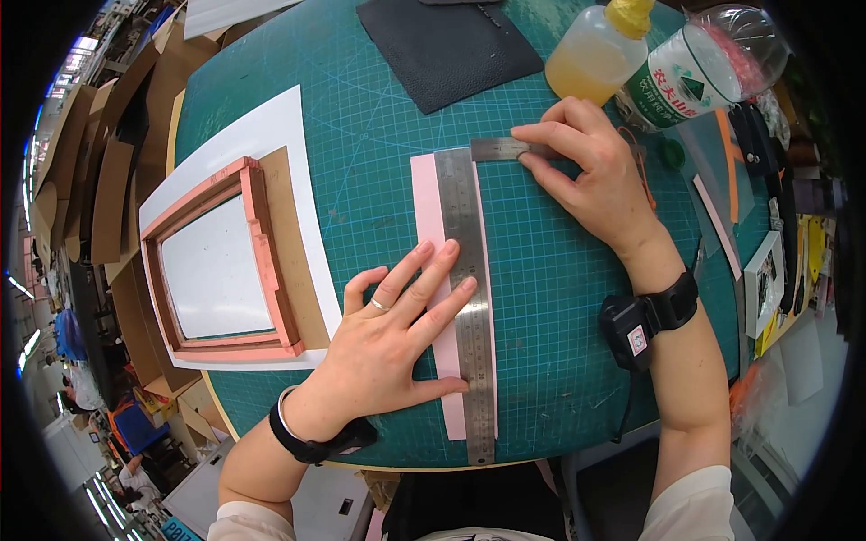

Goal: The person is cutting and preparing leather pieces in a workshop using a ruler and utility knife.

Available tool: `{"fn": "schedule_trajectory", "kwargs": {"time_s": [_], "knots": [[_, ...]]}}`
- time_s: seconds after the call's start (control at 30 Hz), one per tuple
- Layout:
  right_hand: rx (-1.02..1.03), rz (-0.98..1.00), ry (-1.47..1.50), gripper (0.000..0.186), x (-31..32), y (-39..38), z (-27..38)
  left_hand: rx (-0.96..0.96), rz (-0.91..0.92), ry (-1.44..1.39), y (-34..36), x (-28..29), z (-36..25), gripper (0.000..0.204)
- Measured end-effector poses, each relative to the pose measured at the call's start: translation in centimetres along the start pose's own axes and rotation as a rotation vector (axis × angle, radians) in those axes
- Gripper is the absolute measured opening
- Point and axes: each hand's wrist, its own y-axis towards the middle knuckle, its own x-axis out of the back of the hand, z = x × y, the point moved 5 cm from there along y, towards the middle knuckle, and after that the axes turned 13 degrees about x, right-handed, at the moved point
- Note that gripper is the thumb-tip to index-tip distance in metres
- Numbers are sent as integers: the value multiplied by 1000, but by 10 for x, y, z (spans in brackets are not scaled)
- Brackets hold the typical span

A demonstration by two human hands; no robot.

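Observation:
A long steel ruler [457, 198] lies lengthwise over a narrow pink strip [426, 198] on the green cutting mat [559, 316]. A thin pink margin shows along the ruler's right side. My left hand [383, 338] rests spread out, its fingertips on the ruler and the strip. Between the thumb and fingers of my right hand [600, 171] is a short steel ruler [492, 150]. It lies crosswise, its left end at the long ruler's right edge near the far end.
Left, a reddish four-sided frame [284, 316] sits on brown board [302, 261] and a white sheet [284, 117]. Black leather [451, 54] lies at the back. A yellow-capped bottle [586, 59] and a large plastic bottle [690, 81] occupy the back right. Cardboard [113, 194] stands left.

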Motion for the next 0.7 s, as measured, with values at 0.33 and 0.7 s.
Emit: {"fn": "schedule_trajectory", "kwargs": {"time_s": [0.33, 0.7], "knots": [[8, -7, 19, 16, -1, 0, -1, 0, -8, -14, 0, 0, 0, 92], [15, -6, 18, 15, -1, -1, -2, -1, -12, -11, 0, 0, -1, 93]]}}
